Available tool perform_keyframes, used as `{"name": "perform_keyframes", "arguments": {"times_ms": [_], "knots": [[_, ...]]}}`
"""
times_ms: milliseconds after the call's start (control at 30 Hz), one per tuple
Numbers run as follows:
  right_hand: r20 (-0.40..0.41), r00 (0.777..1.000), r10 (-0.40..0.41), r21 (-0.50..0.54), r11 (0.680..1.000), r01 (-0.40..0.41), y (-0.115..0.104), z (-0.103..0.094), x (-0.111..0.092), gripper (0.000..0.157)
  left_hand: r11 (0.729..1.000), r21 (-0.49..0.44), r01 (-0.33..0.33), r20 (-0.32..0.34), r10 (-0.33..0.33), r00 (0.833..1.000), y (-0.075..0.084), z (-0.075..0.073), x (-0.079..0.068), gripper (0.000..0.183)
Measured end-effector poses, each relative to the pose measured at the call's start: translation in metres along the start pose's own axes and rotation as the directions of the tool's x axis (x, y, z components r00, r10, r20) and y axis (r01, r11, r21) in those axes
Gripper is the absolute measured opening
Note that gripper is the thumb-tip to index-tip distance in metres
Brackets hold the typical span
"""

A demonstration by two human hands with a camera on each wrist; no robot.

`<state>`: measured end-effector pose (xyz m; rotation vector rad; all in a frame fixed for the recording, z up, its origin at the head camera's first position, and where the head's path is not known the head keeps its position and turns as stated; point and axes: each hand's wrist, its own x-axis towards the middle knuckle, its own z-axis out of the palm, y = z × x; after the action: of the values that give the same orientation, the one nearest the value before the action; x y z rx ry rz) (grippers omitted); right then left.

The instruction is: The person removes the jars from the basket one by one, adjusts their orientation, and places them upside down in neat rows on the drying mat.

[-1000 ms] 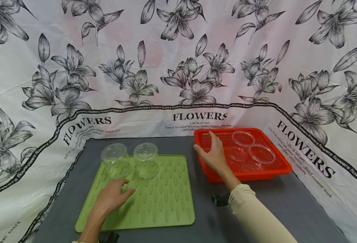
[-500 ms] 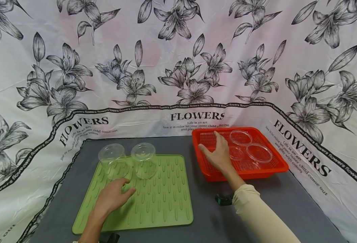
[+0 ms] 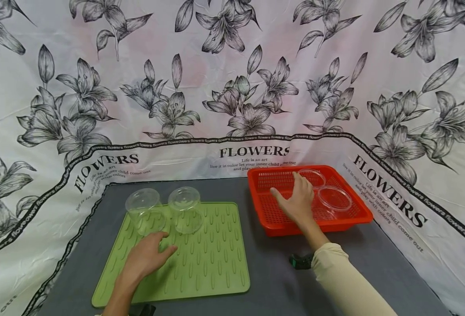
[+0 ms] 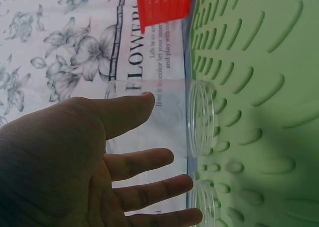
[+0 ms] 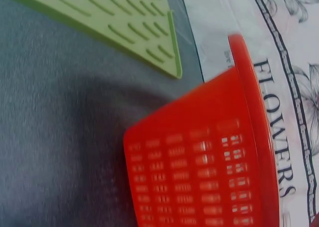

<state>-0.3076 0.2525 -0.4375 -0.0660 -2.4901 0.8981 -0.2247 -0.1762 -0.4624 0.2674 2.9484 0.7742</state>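
Two clear plastic cups (image 3: 185, 204) stand side by side at the far left part of a green ridged mat (image 3: 212, 267). My left hand (image 3: 147, 256) hovers over the mat just in front of them, fingers spread and holding nothing; the left wrist view shows a cup (image 4: 202, 117) beyond its thumb. My right hand (image 3: 300, 202) reaches over a red plastic basket (image 3: 269, 230), thumb apart from the fingers and nothing in its grasp. Clear round-rimmed containers (image 3: 335, 198) lie inside the basket near the fingertips, partly hidden by this hand.
The grey tabletop (image 3: 269, 281) runs between mat and basket. Behind and around it hangs a white cloth (image 3: 200, 162) with a flower print. A small dark-green device (image 3: 300, 261) shows by the right wrist. The basket's slotted wall (image 5: 189, 172) fills much of the right wrist view.
My right hand has moved rightward over the basket, closer to the clear containers. The left hand has stayed in place. The whole head view has shifted slightly.
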Motion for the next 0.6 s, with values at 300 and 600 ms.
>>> {"name": "perform_keyframes", "arguments": {"times_ms": [300, 600], "knots": [[-0.107, 0.994, 0.015, -0.031, 0.999, -0.019, 0.020, -0.019, 0.002, 0.095, 1.000, 0.006, -0.015, 0.010, 0.015, 1.000, 0.005, 0.000, 0.003, 0.056], [-0.162, 0.983, 0.084, -0.094, 0.991, -0.100, 0.038, -0.039, 0.003, 0.096, 1.000, 0.011, -0.016, 0.011, 0.016, 1.000, 0.002, 0.002, 0.004, 0.052]]}}
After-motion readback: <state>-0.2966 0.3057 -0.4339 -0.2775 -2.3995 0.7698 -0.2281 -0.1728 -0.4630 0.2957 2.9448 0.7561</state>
